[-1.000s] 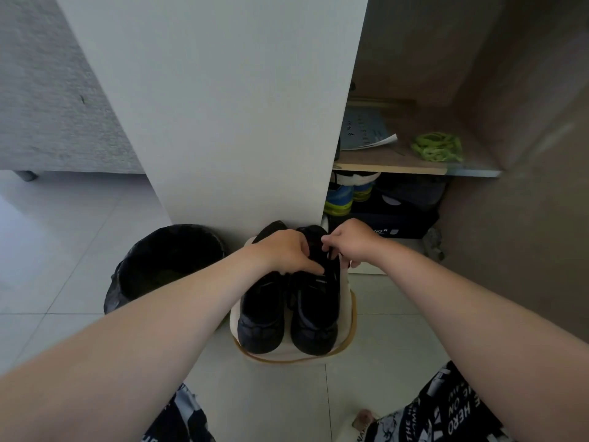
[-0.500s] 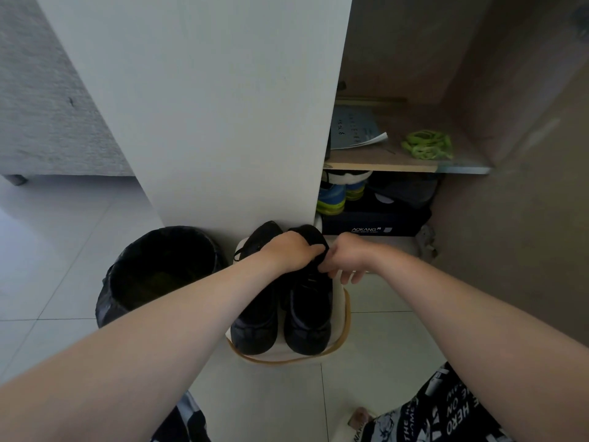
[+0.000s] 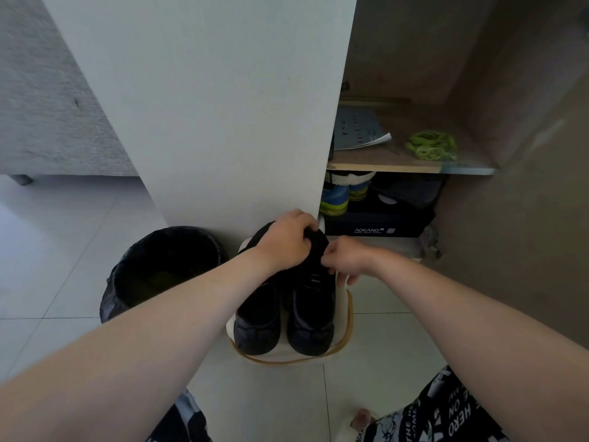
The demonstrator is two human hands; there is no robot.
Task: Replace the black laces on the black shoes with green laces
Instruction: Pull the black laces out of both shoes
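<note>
Two black shoes stand side by side on a white stool (image 3: 342,317) with a tan rim, toes toward me: the left shoe (image 3: 258,320) and the right shoe (image 3: 310,320). My left hand (image 3: 287,242) grips the heel end and tongue of the right shoe. My right hand (image 3: 345,258) pinches at the black lace (image 3: 314,279) near the shoe's top eyelets. A bundle of green laces (image 3: 432,145) lies on the wooden shelf (image 3: 382,164) at the upper right.
A black-lined waste bin (image 3: 165,269) stands left of the stool. A white cabinet panel (image 3: 207,106) rises behind the shoes. Under the shelf sit blue-yellow sneakers (image 3: 341,199) and a dark shoebox (image 3: 376,226). A paper booklet (image 3: 358,129) lies on the shelf.
Both hands shifted slightly on the right shoe; my left hand moved up toward its heel end, and my right hand dropped lower onto the lace area. The view moved a little.
</note>
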